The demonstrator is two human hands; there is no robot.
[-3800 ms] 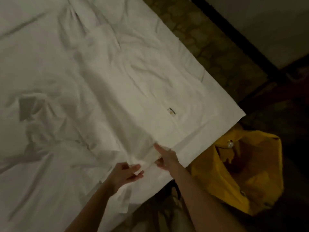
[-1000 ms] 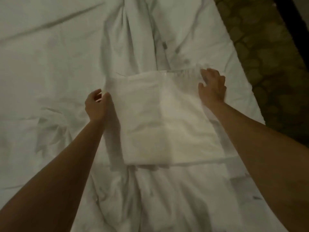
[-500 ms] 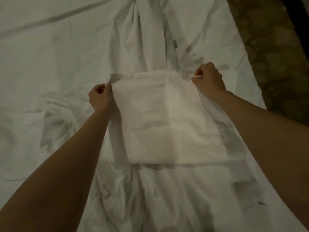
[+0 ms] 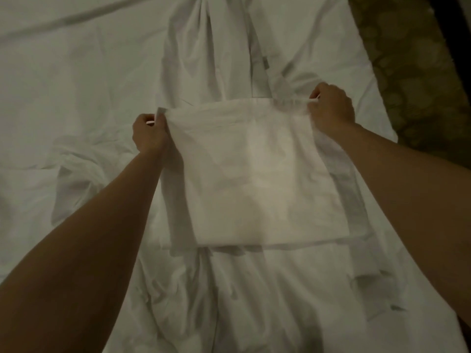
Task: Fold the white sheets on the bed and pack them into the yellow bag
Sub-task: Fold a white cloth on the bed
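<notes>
— Since half a second ago, what is different?
— Both hands are a little higher and wider apart now, and the far edge of the folded white sheet [image 4: 257, 174] is pulled more tight between them.
— Start from the near side, please. What do you see?
— Two bare forearms come in from the bottom corners. Between them the rumpled sheets on the bed [image 4: 76, 85] make long creases.
— And the folded piece?
— It is a rectangle in the middle; its near edge lies on the bed.
— How do the hands hold it?
— Left hand [image 4: 150, 135] grips the far left corner with curled fingers. Right hand [image 4: 331, 108] pinches the far right corner.
— Further away?
— More wrinkled sheet, and a dark patterned floor [image 4: 413, 59] on the far right.
</notes>
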